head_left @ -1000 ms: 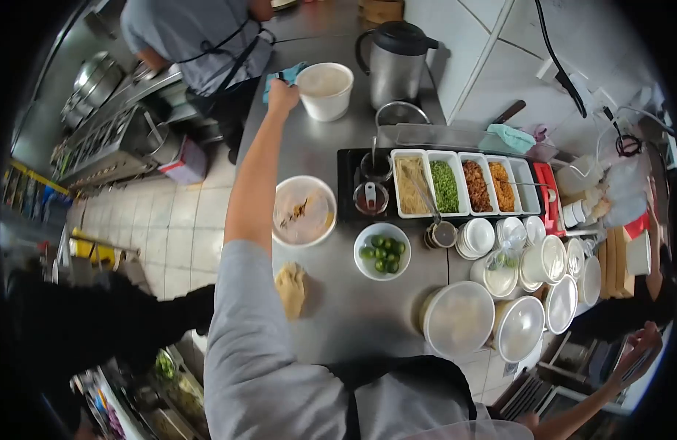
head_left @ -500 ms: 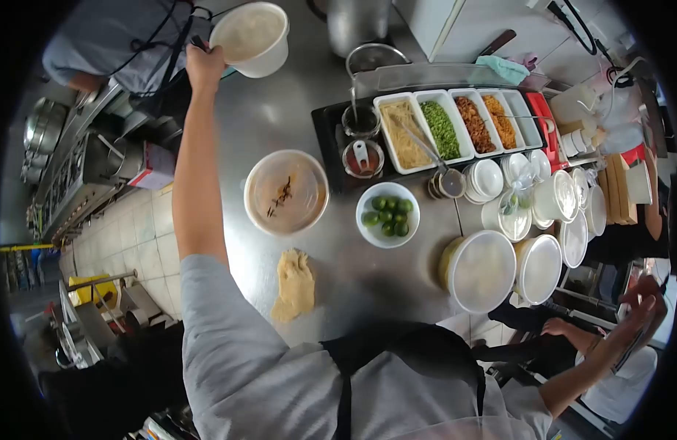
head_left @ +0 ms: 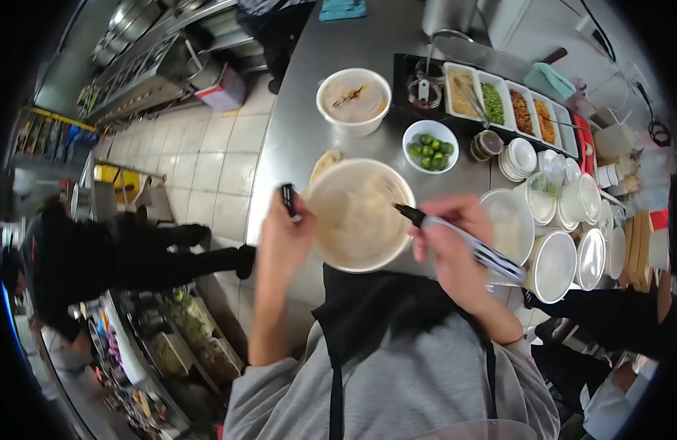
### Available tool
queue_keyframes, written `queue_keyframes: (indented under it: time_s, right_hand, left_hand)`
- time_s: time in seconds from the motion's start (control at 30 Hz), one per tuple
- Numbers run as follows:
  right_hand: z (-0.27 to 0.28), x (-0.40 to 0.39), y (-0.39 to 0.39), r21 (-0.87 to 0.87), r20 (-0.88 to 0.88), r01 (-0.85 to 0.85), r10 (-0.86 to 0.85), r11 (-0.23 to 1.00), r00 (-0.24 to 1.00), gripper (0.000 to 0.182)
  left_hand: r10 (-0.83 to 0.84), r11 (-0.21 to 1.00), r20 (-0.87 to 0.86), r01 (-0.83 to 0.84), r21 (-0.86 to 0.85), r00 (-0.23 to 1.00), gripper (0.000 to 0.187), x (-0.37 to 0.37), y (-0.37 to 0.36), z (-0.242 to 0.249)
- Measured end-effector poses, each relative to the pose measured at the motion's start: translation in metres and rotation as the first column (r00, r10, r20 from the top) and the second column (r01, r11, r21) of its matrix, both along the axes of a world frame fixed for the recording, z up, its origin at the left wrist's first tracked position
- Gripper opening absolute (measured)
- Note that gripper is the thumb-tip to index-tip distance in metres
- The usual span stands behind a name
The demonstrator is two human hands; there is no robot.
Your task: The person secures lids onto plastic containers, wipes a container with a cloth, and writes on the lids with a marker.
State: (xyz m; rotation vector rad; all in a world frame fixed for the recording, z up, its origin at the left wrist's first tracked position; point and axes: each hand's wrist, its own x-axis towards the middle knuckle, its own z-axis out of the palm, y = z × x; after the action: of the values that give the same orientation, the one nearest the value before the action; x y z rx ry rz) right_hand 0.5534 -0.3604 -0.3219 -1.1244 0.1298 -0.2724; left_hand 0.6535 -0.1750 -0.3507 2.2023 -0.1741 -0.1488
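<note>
A round white plastic tub (head_left: pixel 344 253) with a cloudy top is close in front of my body. My left hand (head_left: pixel 285 233) is at its left rim, fingers closed, with a black marker cap (head_left: pixel 288 203) sticking up from them. My right hand (head_left: pixel 459 253), blurred, is wrapped round an uncapped black-and-white marker (head_left: pixel 485 253). The marker's dark tip is over the tub's right side. A yellowish cloth or glove (head_left: pixel 325 166) shows partly behind the tub.
Beyond are a lidded tub (head_left: pixel 355 126), a bowl of green limes (head_left: pixel 431 167) and a topping tray (head_left: pixel 463 117). Stacked white tubs (head_left: pixel 552 268) stand to the right. A person in black (head_left: pixel 133 238) is on the left, another person (head_left: pixel 617 381) at lower right.
My left hand has brought the tub from the far left to close in front of me. My right hand has come in from the far right with the marker. The view has shifted.
</note>
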Motion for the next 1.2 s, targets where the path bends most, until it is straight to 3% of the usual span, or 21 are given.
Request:
queue_keyframes:
  time_s: [0.07, 0.1, 0.13, 0.17, 0.23, 0.3, 0.43, 0.67, 0.8, 1.0, 1.1, 1.2]
  right_hand:
    - [-0.025, 0.003, 0.012, -0.109, -0.154, -0.038, 0.021, 0.993, 0.988, 0.018]
    - [-0.041, 0.005, 0.017, -0.168, -0.164, -0.036, 0.008, 0.985, 0.986, 0.017]
    - [-0.056, 0.007, 0.019, -0.229, -0.175, -0.035, -0.006, 0.973, 0.985, 0.016]
    - [-0.068, 0.007, 0.019, -0.235, -0.182, -0.052, 0.008, 0.971, 0.983, 0.016]
    - [-0.081, 0.01, 0.016, -0.407, -0.127, -0.016, -0.04, 0.913, 0.991, 0.015]
    - [-0.083, 0.013, 0.011, -0.432, -0.135, -0.03, -0.032, 0.901, 0.99, 0.016]
    - [-0.082, 0.013, 0.01, -0.51, -0.186, -0.036, -0.069, 0.859, 0.98, 0.021]
    - [-0.078, 0.016, 0.017, -0.667, -0.183, -0.025, -0.132, 0.745, 0.974, 0.022]
    - [-0.084, 0.017, 0.012, -0.616, -0.24, -0.099, -0.067, 0.781, 0.968, 0.022]
    - [-0.083, 0.02, 0.014, -0.542, -0.199, 0.01, -0.14, 0.841, 0.97, 0.021]
    - [-0.079, 0.017, 0.013, -0.67, -0.218, -0.089, -0.081, 0.737, 0.973, 0.021]
    - [-0.083, 0.018, 0.007, -0.559, -0.185, -0.01, -0.113, 0.829, 0.976, 0.02]
  left_hand:
    - [0.05, 0.999, -0.014, -0.05, -0.021, 0.999, 0.013, -0.035, -0.003, -0.027]
    - [0.113, 0.993, -0.069, -0.114, -0.012, 0.991, 0.014, -0.049, -0.011, -0.032]
    - [0.116, 0.992, 0.003, -0.116, -0.047, 0.993, 0.015, -0.061, -0.014, -0.047]
    - [0.145, 0.984, -0.002, -0.144, -0.109, 0.989, 0.017, -0.072, -0.02, -0.053]
    - [0.185, 0.966, -0.008, -0.184, -0.18, 0.983, 0.02, -0.079, -0.025, -0.056]
    - [0.182, 0.914, -0.132, -0.217, -0.343, 0.974, 0.028, -0.075, -0.026, -0.057]
    - [0.109, 0.969, -0.078, -0.123, -0.216, 0.991, 0.033, -0.058, -0.026, -0.063]
    - [0.087, 0.958, -0.068, -0.102, -0.269, 0.994, 0.034, -0.057, -0.022, -0.082]
    - [0.086, 0.954, -0.098, -0.111, -0.28, 0.991, 0.034, -0.054, -0.023, -0.081]
    - [0.078, 0.957, -0.095, -0.102, -0.273, 0.992, 0.034, -0.053, -0.022, -0.08]
    - [0.076, 0.953, -0.094, -0.1, -0.286, 0.993, 0.034, -0.054, -0.023, -0.08]
    - [0.076, 0.953, -0.099, -0.101, -0.285, 0.992, 0.033, -0.052, -0.023, -0.078]
